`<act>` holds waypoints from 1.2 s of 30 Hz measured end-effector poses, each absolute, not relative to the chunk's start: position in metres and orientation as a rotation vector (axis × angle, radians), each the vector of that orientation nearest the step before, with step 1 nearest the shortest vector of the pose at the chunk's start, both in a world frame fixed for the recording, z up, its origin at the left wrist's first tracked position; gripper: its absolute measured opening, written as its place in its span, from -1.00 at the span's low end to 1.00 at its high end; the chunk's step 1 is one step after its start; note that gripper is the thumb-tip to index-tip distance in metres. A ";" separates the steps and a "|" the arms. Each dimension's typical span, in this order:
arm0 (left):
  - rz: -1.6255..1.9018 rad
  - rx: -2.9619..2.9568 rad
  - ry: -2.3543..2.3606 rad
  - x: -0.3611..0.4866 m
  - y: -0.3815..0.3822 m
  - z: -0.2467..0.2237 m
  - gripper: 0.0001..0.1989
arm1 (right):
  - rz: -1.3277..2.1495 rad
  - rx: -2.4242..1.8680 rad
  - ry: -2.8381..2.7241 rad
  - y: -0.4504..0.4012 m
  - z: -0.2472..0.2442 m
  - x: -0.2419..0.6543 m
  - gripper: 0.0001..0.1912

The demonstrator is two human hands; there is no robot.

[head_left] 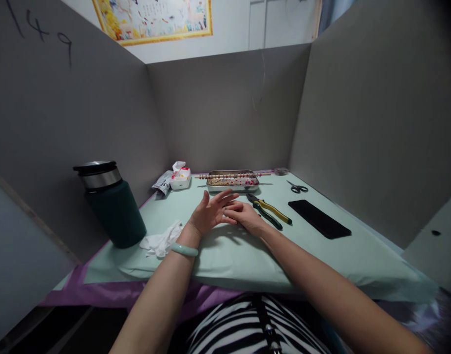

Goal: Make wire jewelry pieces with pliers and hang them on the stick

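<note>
Grey partitions (pixel 229 113) enclosed the worktop (pixel 229 268). Left hand (pixel 211 215) lay open; right hand (pixel 246 217) pinched near its fingers, contents undetermined. Metal tray (pixel 215 189) lay crosswise beyond both, nearer the left.

A smooth, pale green bangle (pixel 184 250), rounded and glossy, rings the left wrist. The forearms are bare, as are the left hand (pixel 208 216) and right hand (pixel 249 217). At the near edge, the torso wears a black-and-white striped garment (pixel 225 330), its bands curving to left and right of a narrow black strap (pixel 261 310) with shiny metal fittings (pixel 268 329) near its lower end.
</note>
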State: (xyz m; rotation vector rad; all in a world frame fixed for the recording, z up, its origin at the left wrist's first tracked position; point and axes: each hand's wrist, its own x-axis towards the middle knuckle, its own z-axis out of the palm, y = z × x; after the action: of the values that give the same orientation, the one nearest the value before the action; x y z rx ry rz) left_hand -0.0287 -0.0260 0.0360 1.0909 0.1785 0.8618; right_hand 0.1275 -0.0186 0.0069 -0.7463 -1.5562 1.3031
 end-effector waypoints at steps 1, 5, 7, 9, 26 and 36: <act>0.849 1.097 0.176 -0.028 -0.027 0.036 -0.32 | 1.311 -0.758 -1.561 -0.018 0.005 0.126 -0.76; 0.834 1.095 0.173 -0.027 -0.029 0.036 -0.32 | 1.329 -0.790 -1.531 -0.016 -0.002 0.122 -0.78; 0.838 1.086 0.173 -0.026 -0.029 0.036 -0.32 | 1.346 -0.791 -1.519 -0.016 -0.003 0.121 -0.78; 0.839 1.079 0.173 -0.026 -0.029 0.036 -0.31 | 1.364 -0.789 -1.503 -0.016 -0.003 0.120 -0.78; 0.886 1.084 0.167 -0.028 -0.030 0.040 -0.30 | 1.430 -0.671 -1.418 -0.013 0.005 0.130 -0.70; 0.855 1.064 0.145 -0.026 -0.031 0.039 -0.30 | 1.476 -0.627 -1.362 -0.014 0.007 0.128 -0.73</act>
State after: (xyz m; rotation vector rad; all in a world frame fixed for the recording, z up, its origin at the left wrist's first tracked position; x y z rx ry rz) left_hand -0.0265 -0.0308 0.0389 1.0639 0.1454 0.8545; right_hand 0.1277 -0.0139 0.0066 -0.6269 -1.3623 1.4761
